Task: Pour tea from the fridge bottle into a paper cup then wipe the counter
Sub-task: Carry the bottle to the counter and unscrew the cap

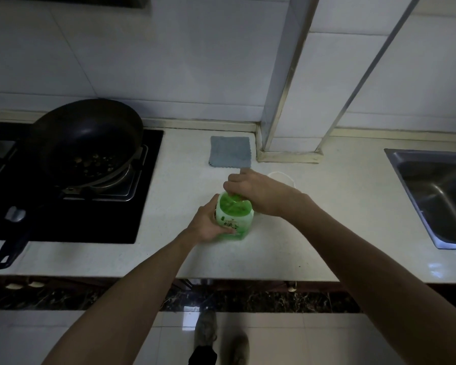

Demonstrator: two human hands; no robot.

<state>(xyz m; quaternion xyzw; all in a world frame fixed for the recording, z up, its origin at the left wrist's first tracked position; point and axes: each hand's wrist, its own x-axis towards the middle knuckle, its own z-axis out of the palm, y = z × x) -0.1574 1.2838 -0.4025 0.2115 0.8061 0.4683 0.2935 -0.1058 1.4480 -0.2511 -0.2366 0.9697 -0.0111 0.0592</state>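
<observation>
1. Bottle (233, 219) stands upright on the counter (327, 233), front-centre, between the stove and the sink (437, 191).
2. Left hand (208, 225): fingers wrapped round the bottle's body, gripping it low on the label.
3. Right hand (258, 191): fingers curled down over the bottle's top, pinching the cap. The cap itself is hidden under them.
4. Reads as a cap twist. Can't tell whether loosening or tightening, and the cup's inside is out of sight.
5. Paper cup (283, 176): only a bit of white rim shows, just behind my right hand.
6. To do it well: left hand clamps firm but doesn't squeeze. It's thin plastic and will likely burp tea once the seal breaks. Base flat on the counter, twist from the right wrist only.
7. Mind the right knuckles and forearm: the cup is close behind and light, so easy to tip.
8. Blue cloth (231, 151) lies flat by the wall, beyond the cup, within reach for the wipe.
</observation>
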